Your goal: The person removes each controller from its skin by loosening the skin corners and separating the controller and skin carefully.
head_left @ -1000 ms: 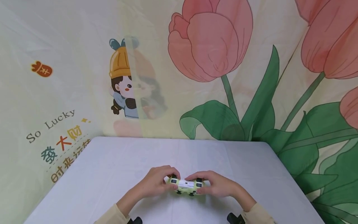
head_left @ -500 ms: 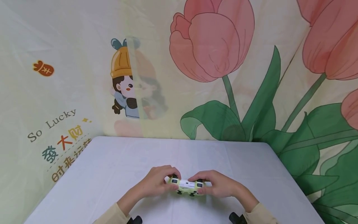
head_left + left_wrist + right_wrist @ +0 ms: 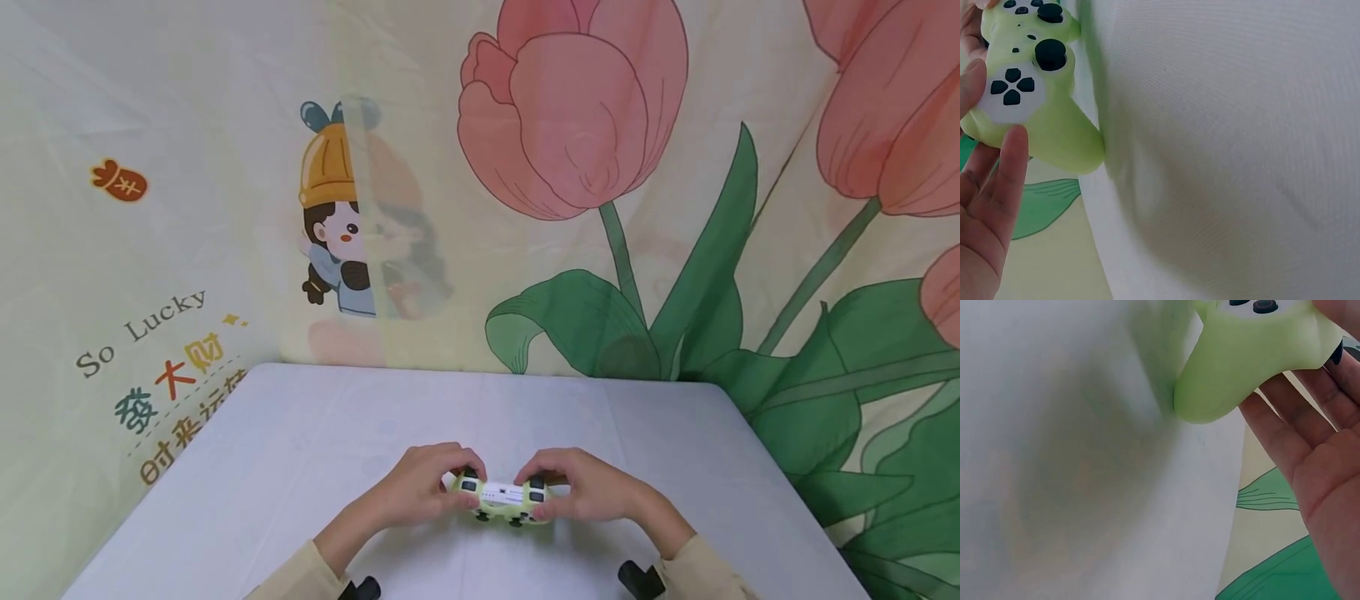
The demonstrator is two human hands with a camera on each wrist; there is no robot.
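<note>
Where the left hand [image 3: 427,485] meets the pale-green game controller [image 3: 501,495], its thumb lies on the near side and its fingers bend over the top, clamped on that end; the right hand [image 3: 588,485] clasps the opposite end in like fashion. The controller thus lies between the hands, rightward of the left and leftward of the right, touching both, so that neither is nearer. Its long axis runs crosswise from hand to hand, roughly parallel to the back edge of the white-covered table [image 3: 337,425]. The shoulder edge faces up toward the head camera; the thumbsticks [image 3: 1050,55] and directional buttons [image 3: 999,86] face the person. Both handles [image 3: 1079,142] point downward; in the wrist views their tips appear to meet the table, though firm contact cannot be confirmed. Beyond the table hangs a tulip-printed backdrop [image 3: 225,100].
</note>
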